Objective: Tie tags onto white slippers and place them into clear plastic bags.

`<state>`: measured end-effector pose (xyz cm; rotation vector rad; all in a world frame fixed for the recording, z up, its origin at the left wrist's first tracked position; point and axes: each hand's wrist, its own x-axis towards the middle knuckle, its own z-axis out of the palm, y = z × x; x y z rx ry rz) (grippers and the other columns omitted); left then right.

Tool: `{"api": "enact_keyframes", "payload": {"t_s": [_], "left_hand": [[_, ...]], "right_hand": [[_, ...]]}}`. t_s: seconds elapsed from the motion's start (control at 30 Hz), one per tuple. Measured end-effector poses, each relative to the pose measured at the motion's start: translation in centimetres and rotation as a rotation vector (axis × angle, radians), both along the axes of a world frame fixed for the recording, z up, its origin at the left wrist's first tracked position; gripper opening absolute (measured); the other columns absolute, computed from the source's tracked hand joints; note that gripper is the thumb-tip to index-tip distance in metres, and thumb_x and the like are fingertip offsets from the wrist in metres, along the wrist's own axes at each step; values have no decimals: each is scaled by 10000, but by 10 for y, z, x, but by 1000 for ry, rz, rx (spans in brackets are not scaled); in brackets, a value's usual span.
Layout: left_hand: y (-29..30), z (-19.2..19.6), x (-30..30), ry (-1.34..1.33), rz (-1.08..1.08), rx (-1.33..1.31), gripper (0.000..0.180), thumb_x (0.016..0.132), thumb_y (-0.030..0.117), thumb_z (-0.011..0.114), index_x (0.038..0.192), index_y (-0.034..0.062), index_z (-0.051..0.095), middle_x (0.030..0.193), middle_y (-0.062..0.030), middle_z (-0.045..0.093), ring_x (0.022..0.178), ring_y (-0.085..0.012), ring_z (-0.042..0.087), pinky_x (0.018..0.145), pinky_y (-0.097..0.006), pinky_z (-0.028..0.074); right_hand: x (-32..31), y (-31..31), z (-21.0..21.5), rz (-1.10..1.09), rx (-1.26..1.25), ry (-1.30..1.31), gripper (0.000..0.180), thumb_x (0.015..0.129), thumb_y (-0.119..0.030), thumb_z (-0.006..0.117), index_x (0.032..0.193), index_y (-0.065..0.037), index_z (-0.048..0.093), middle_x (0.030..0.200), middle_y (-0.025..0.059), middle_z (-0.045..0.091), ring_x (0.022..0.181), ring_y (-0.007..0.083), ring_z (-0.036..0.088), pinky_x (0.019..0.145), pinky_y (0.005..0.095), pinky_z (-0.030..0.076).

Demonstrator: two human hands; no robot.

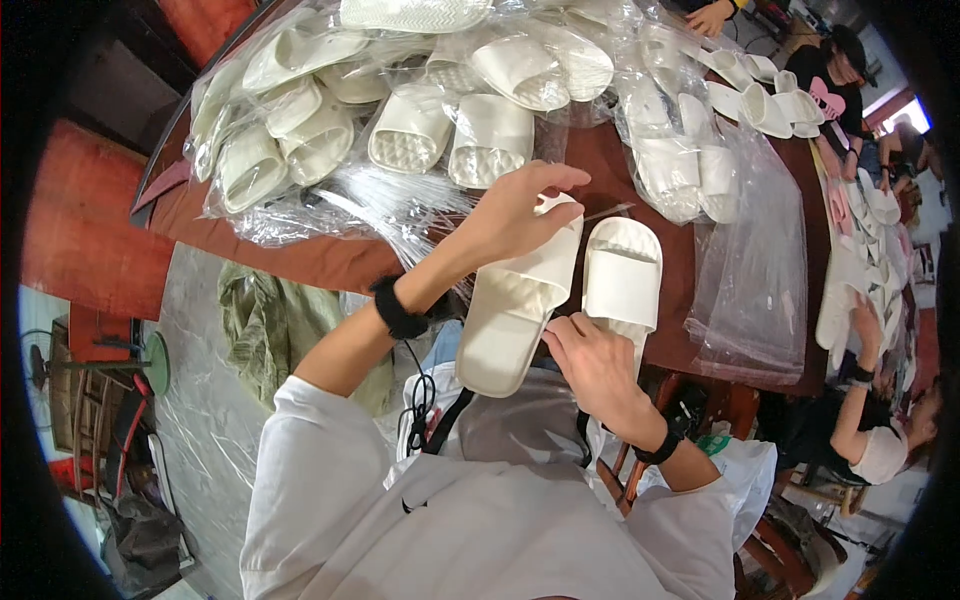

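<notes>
Two white slide slippers lie close together at the table's near edge: a left one [505, 330], tilted with its heel toward me, and a right one [622, 280]. Over the toe of the left slipper is my left hand [515, 215], fingers stretched to the right and thumb apart from them. A thin pale strip [610, 211] shows just past its fingertips. Between the slippers, my right hand [598, 370] is closed in a pinch beside the left one's inner edge. What it pinches, if anything, is hidden. Dark bands circle both wrists.
Bagged white slippers [410, 130] are heaped across the brown table [350, 262]. A bundle of thin clear plastic strips [395, 205] lies left of my hand. Flat clear bags [750, 290] hang over the right edge. Co-workers [870, 420] sit along the right with more slippers.
</notes>
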<state>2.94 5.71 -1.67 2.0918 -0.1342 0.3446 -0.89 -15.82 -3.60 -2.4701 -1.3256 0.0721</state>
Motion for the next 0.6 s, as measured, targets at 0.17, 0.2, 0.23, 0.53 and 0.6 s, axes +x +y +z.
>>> {"api": "enact_keyframes", "payload": {"t_s": [0.17,0.2,0.23,0.53,0.6], "left_hand": [[6,15,-59,151,81,-201,196,904,87,607,1071,-7,651,1032,-64,663,890,-113,607,763,-256,492],[7,15,-72,233,104,-239,175,907,89,607,1037,-18,651,972,-52,667,849,-99,605,740,-245,488],[8,11,-85,233,107,-238,175,907,89,607,1037,-18,651,972,-52,667,849,-99,605,740,-245,488],[-22,-18,-137,636,44,-787,367,954,173,581,1229,-62,520,993,-84,659,770,-107,639,678,-232,541],[-28,-20,-133,634,51,-884,405,961,186,572,1272,-58,482,1071,-109,646,840,-136,651,723,-251,550]], "right_hand": [[8,-12,13,91,211,114,97,837,-145,671,864,-73,612,868,62,578,723,259,613,597,379,494],[9,-16,14,115,275,163,107,830,-136,677,861,-66,602,895,64,562,735,254,610,625,376,505],[12,-19,14,119,275,163,107,830,-136,677,861,-66,602,895,64,562,735,254,610,625,376,505],[22,-48,17,133,336,341,95,765,-35,713,851,-63,683,1045,89,583,923,253,615,733,339,525],[24,-50,21,148,323,320,101,754,-19,710,842,-61,686,1056,96,579,955,272,602,743,348,526]]}}
